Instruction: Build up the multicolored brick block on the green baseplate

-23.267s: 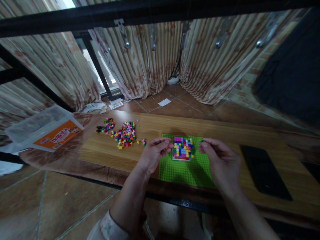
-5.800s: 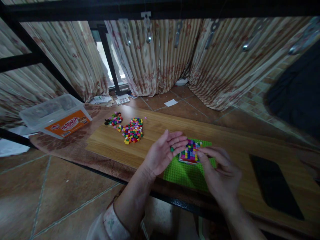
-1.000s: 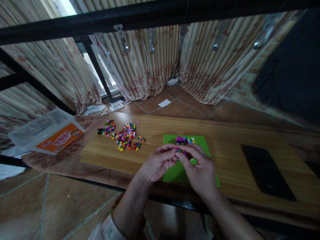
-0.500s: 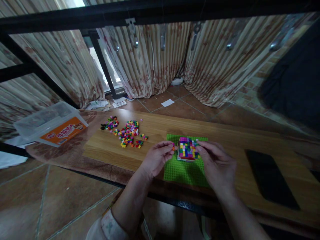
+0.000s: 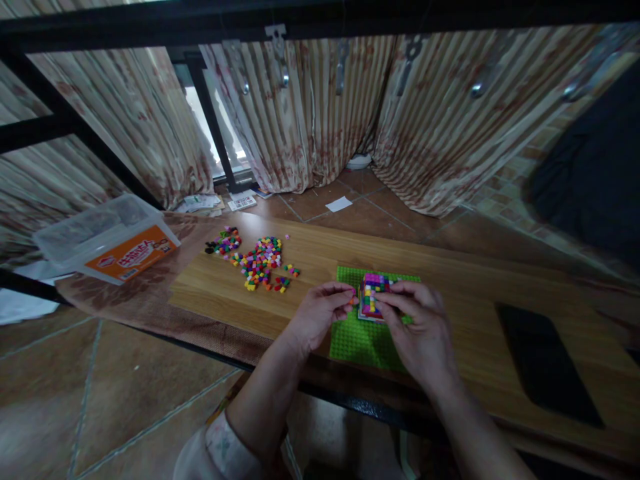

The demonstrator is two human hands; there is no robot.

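Note:
A green studded baseplate [image 5: 357,340] lies on the wooden board. On it stands a square block of many-coloured small bricks [image 5: 371,293]. My left hand [image 5: 320,317] rests at the block's left side, fingers curled in a pinch on a small orange brick [image 5: 353,301]. My right hand [image 5: 420,330] reaches over the block from the right, fingertips pressed together on its top and covering its right half. A loose pile of small coloured bricks [image 5: 260,260] lies to the left on the board.
A clear plastic box with an orange label [image 5: 107,237] sits at the far left. A black phone [image 5: 545,363] lies flat on the right of the wooden board [image 5: 465,280]. Striped curtains and a tiled floor lie beyond; a black bar crosses overhead.
My right hand has slid left over the top of the brick block, hiding more of it. My left hand keeps its pinch beside the block.

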